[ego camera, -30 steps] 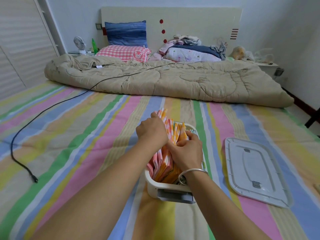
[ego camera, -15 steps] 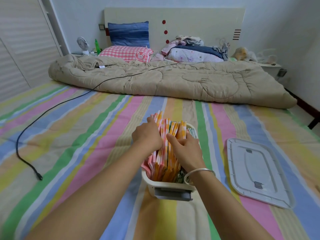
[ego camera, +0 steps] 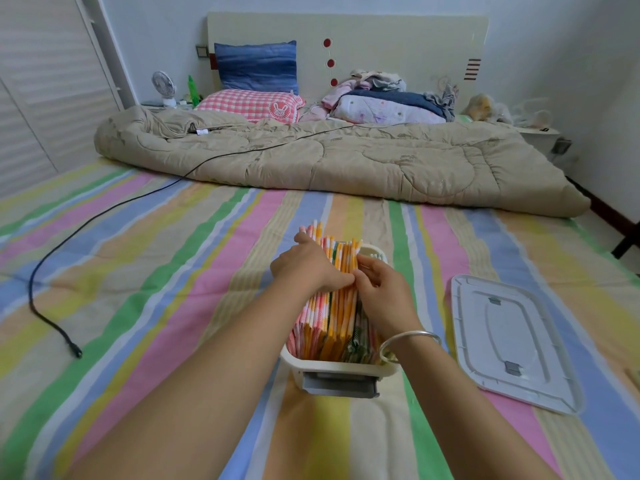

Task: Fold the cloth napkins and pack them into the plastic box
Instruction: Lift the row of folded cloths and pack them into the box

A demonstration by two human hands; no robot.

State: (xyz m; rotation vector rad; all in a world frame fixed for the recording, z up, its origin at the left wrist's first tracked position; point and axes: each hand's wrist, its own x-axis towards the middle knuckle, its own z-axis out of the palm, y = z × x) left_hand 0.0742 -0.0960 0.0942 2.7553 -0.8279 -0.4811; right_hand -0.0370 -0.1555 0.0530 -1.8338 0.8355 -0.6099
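A white plastic box (ego camera: 349,368) with a grey front latch stands on the striped bedsheet in front of me. Several folded napkins (ego camera: 337,306), orange, pink and white, stand on edge inside it and rise above the rim. My left hand (ego camera: 306,265) lies on the left side of the stack, fingers curled over the top edges. My right hand (ego camera: 382,292), with a silver bangle on the wrist, presses the stack from the right, fingertips touching the napkins near my left thumb. The box's far end shows a small gap.
The box's white lid (ego camera: 512,344) lies flat to the right. A black cable (ego camera: 69,244) trails across the sheet at left. A beige quilt (ego camera: 329,157) lies across the bed beyond, with pillows and clothes at the headboard.
The napkin stack has been squeezed more upright and tighter. Both hands have shifted slightly along the top of the stack, with fingertips now meeting over it.
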